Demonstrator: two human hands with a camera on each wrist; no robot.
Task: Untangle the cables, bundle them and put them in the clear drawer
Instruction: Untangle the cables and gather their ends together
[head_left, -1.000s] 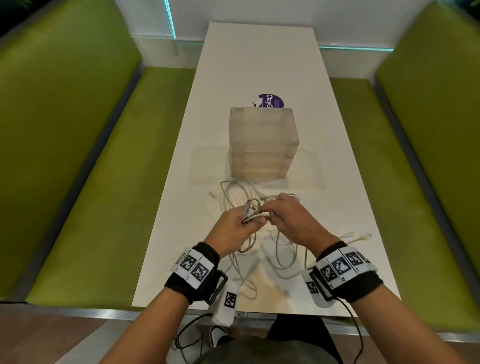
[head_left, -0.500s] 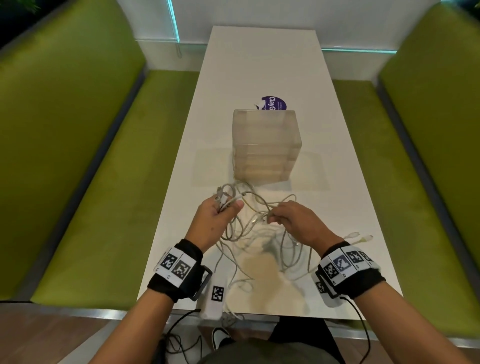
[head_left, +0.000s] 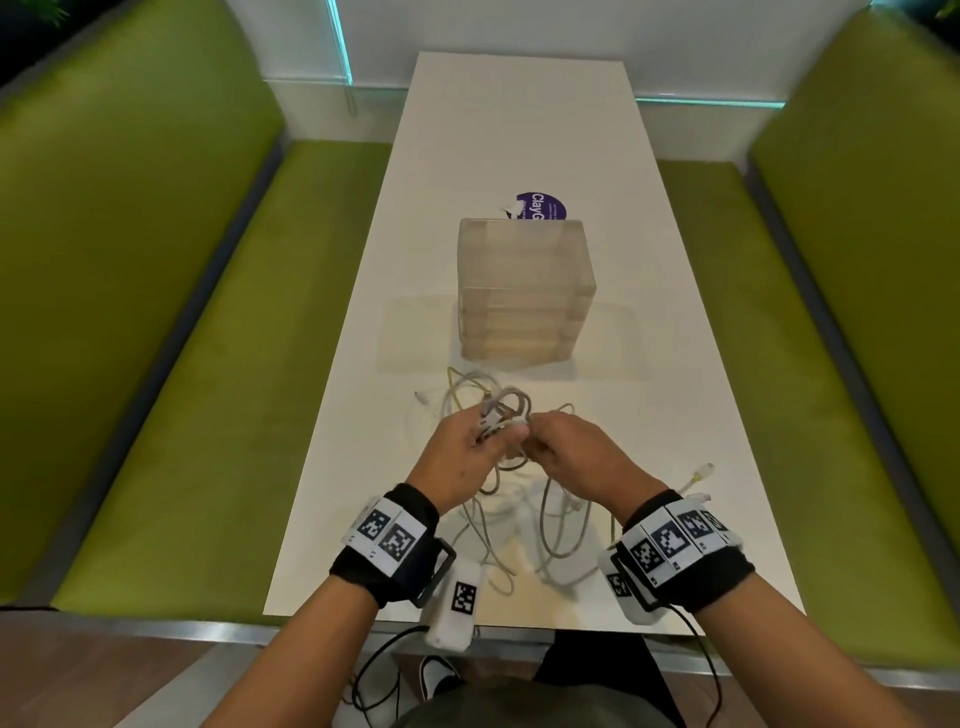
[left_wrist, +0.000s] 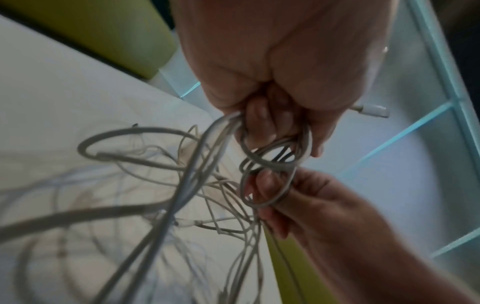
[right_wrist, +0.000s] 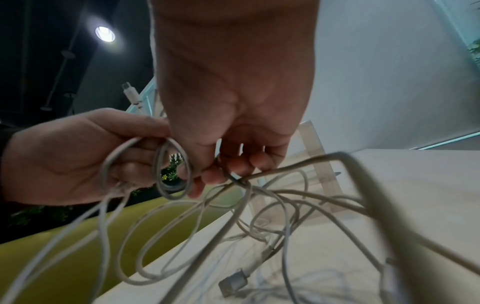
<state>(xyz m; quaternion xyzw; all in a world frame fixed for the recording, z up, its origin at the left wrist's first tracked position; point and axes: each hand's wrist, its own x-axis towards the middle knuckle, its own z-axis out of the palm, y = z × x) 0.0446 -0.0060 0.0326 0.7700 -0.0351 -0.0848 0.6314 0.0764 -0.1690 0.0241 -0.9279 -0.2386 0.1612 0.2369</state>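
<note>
A tangle of white and grey cables (head_left: 519, 499) lies on the near half of the white table (head_left: 519, 130), partly lifted. My left hand (head_left: 462, 457) grips a small coil of cable loops (left_wrist: 275, 156), with a white plug (left_wrist: 371, 108) sticking out past its fingers. My right hand (head_left: 566, 452) meets it and pinches the same loops (right_wrist: 174, 170) and a grey strand (right_wrist: 259, 176). The clear drawer unit (head_left: 524, 291) stands just beyond the cables, with all its drawers pushed in.
A purple round sticker (head_left: 540, 207) lies behind the drawer unit. Green bench seats (head_left: 208, 389) run along both sides of the table. A yellowish plug (head_left: 704, 472) lies near the table's right edge. A grey USB plug (right_wrist: 233, 283) rests on the table under my right hand.
Half a second ago the hands were apart, stretching the cable; now they have come back together over the tangle, and the coil in my left hand has gained a loop.
</note>
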